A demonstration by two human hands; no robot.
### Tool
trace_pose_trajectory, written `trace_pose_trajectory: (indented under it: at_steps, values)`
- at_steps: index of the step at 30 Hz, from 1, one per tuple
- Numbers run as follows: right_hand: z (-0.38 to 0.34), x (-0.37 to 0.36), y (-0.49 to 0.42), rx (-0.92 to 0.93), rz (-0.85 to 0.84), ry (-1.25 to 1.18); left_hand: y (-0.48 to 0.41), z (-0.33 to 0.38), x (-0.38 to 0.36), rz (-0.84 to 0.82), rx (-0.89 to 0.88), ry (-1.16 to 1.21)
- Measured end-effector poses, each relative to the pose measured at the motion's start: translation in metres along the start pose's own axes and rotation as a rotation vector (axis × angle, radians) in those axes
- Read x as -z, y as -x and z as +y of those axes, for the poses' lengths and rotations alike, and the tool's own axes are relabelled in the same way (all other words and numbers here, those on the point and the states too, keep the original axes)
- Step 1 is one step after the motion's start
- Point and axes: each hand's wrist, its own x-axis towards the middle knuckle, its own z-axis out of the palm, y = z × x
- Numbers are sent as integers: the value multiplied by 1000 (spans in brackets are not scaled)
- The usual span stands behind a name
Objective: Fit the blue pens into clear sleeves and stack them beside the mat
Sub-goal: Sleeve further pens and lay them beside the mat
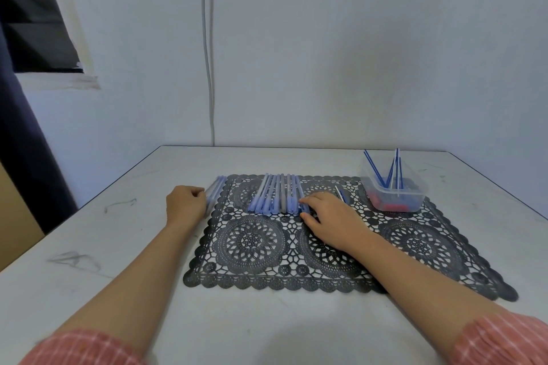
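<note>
My left hand (185,204) curls against the sleeved stack (215,192) just beside the mat (252,246); blur hides whether it grips. My right hand (329,216) pinches the end pen (298,191) of the row (275,195) on the mat. I judge I'm mid-stacking; next, that pen must lift clear without scattering its neighbours.

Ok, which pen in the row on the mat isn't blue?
The grey pen, just right of the row's middle, with blue pens on both sides.

The left hand (185,201) hides the near end of the blurred stack (216,188).
</note>
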Motion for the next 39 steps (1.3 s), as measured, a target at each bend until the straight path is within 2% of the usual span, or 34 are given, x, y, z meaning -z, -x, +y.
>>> trace_pose_trajectory:
  at_steps: [4, 8, 14, 24, 26, 28, 30, 32, 35, 39]
  values:
    - [1, 2, 0, -51, 16, -66, 0, -1, -1, 8, -33, -62]
    - [1, 3, 1, -69, 39, -70, 0, -3, 0, 43, -103, -261]
    - [2, 2, -1, -115, 56, -62, 3, -6, -1, -88, -145, -363]
    - [-1, 9, 2, -188, 71, -163, 4, -1, -1, -102, -156, -449]
    - [0, 9, 1, -196, 86, -210, 5, 0, -2, -90, -160, -380]
    - [0, 9, 1, -215, 106, -267, 4, 1, -1, -8, -204, -217]
    - [0, 11, 0, -230, 148, -313, 8, 7, 0, 68, -322, -75]
    - [-2, 13, 1, -221, 224, -351, 19, 19, 1, 71, -413, 14]
    - [-6, 15, 4, -90, 380, -430, 46, 43, 1, -27, -448, 159]
    - [-18, 16, 9, 264, 519, -387, 78, 62, -8, -295, -414, 311]
